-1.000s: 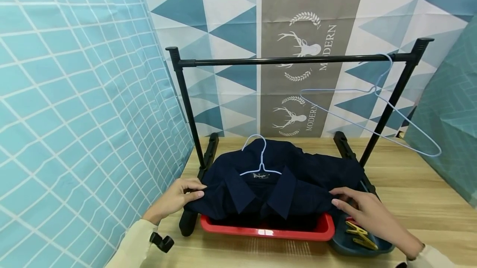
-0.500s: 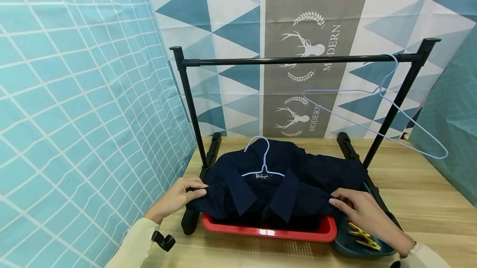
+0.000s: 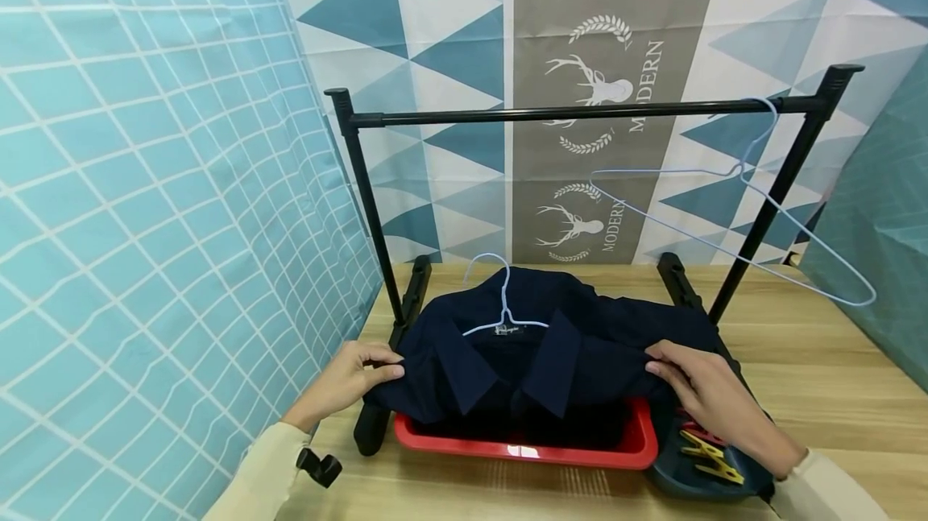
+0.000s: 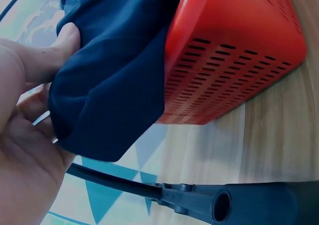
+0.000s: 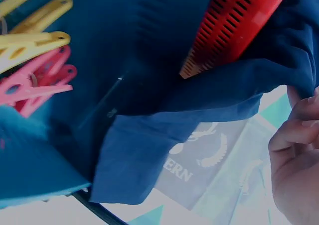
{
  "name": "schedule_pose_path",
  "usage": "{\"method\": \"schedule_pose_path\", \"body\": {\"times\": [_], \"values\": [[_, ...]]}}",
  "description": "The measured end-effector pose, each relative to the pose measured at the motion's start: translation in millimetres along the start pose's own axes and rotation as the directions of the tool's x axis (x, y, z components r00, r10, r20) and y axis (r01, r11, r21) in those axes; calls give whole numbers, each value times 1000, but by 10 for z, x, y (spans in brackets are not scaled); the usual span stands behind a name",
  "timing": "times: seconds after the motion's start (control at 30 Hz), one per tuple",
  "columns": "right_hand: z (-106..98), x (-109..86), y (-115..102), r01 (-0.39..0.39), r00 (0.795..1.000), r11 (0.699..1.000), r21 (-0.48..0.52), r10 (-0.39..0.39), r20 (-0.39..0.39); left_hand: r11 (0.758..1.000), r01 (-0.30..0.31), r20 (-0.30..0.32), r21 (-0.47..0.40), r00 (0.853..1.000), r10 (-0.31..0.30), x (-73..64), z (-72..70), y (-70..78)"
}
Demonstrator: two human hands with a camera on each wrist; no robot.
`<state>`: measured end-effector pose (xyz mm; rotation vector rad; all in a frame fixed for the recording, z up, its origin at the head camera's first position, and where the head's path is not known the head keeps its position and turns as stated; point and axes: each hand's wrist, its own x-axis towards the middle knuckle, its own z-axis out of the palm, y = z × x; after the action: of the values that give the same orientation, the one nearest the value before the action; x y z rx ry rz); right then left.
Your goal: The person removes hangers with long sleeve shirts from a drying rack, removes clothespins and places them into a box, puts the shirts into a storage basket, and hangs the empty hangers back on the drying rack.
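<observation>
A dark navy collared shirt (image 3: 609, 376) lies over a red basket (image 3: 522, 452). Inside its neck sits a pale blue hanger (image 3: 505, 295), its hook standing up above the collar and most of its arms hidden in the cloth. My left hand (image 3: 344, 382) pinches the shirt's left shoulder between thumb and fingers; the left wrist view shows the cloth (image 4: 114, 85) draped beside the slotted basket wall (image 4: 234, 56). At the opposite shoulder, my right hand (image 3: 714, 400) pinches the fabric, with a sleeve (image 5: 134, 155) hanging below in the right wrist view.
A black garment rack (image 3: 580, 112) stands around the basket on the wooden table (image 3: 819, 368). From its bar's right end hangs another pale blue hanger (image 3: 725, 175). A dark blue bin (image 3: 689, 485) with yellow and red clothespins (image 3: 714, 456) sits right of the basket, under my right forearm.
My right hand has lifted its side of the shirt slightly. The hanger's hook in the collar has shifted a little left and up. My left hand keeps its hold.
</observation>
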<state>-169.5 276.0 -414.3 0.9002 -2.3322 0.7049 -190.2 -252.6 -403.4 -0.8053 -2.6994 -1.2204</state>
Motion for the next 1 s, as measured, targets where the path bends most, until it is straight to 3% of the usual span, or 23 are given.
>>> {"method": "schedule_pose_path", "body": {"times": [0.17,0.37,0.67,0.77,1.0], "values": [[-4,115,-26,51,998,999,-10,-51,-29,992,-113,-29,49,993,114,83,12,95],[23,269,-100,105,993,994,-32,-106,-44,967,-216,-45,137,974,224,222,9,227],[57,407,-187,148,986,987,-66,-153,-74,928,-322,-57,189,940,338,421,6,427],[54,422,-202,163,983,984,-67,-168,-77,909,-363,-58,206,922,382,486,6,480],[71,458,-247,224,966,973,-59,-230,-118,840,-480,-71,252,857,511,639,60,579]]}}
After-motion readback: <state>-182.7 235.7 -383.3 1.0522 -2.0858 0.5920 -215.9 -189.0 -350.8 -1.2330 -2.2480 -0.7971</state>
